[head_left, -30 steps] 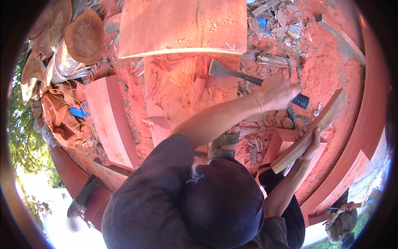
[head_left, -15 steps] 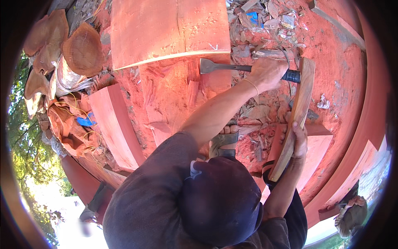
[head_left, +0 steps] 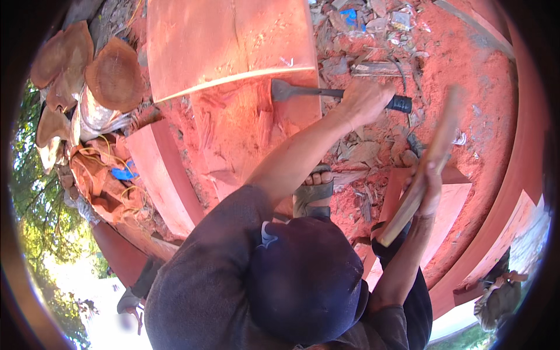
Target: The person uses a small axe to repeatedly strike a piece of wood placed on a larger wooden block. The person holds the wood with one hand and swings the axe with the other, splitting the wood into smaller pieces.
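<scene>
My left hand (head_left: 367, 104) is closed around the dark handle of a broad, flat chisel (head_left: 309, 91), which lies sideways with its blade toward the left. The blade meets the rough, splintered recess (head_left: 233, 125) of a large reddish timber (head_left: 227, 46), just below its pale curved edge. In my right hand (head_left: 429, 185) is a long wooden club (head_left: 438, 143), gripped at its middle and slanting up. Its upper end is blurred by motion and stands apart from the black butt of the chisel.
A squared red beam (head_left: 163, 175) lies on the left, by cut log rounds (head_left: 114, 76) and an orange sheet (head_left: 99, 181). Another block (head_left: 446, 198) is beside my right hand. A sandalled foot (head_left: 315, 192) rests at the timber. Wood chips and litter (head_left: 379, 26) cover the ground beyond.
The club has swung to the right, away from the chisel's butt, which it was against or very near before. My left hand still holds the chisel at the recess; the whole view has shifted slightly.
</scene>
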The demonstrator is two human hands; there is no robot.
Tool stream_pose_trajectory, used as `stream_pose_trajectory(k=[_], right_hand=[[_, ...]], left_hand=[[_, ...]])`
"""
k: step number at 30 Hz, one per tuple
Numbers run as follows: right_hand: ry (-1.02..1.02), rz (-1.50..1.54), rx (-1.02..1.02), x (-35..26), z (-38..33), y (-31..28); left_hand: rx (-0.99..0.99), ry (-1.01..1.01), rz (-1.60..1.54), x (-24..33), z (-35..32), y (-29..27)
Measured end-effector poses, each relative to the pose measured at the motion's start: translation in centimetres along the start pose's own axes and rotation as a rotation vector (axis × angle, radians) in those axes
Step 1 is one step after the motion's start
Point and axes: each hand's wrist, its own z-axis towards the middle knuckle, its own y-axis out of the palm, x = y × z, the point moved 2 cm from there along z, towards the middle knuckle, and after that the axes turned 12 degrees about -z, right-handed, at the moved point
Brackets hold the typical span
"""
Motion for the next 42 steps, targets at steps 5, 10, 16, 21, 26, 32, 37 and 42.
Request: stream_pose_trajectory(k=[5,10,16,21,26,32,37,42], right_hand=[[-0.041,-0.405,-0.142,1.3,0.3,0.7],[0.000,-0.199,-0.028,0.8,0.0,1.0],[-0.032,-0.204,-0.050,0.5,0.8,2.1],[-0.070,-0.329,-0.064,1.7,-0.4,-0.4],[0.026,-0.020,0.088,2.4,-0.4,-2.9],[-0.059,0.031,0.165,1.5,-0.1,-5.8],[-0.099,0.108,0.109,0.8,0.4,-6.2],[-0.086,0.123,0.103,0.5,0.6,-3.5]], left_hand=[[0.071,0.002,-0.026,0.0,0.2,-0.5],[0.074,-0.036,-0.034,0.3,0.1,-1.5],[0.034,-0.060,-0.083,0.4,0.2,-2.0],[0.064,-0.058,-0.056,1.4,-0.7,-2.8],[0.149,0.138,-0.126,4.6,-3.1,-1.4],[0.164,0.064,-0.122,4.2,-1.6,-0.8],[0.142,0.074,-0.120,3.1,-1.1,-1.7],[0.071,0.015,-0.101,2.5,-0.6,-0.8]])
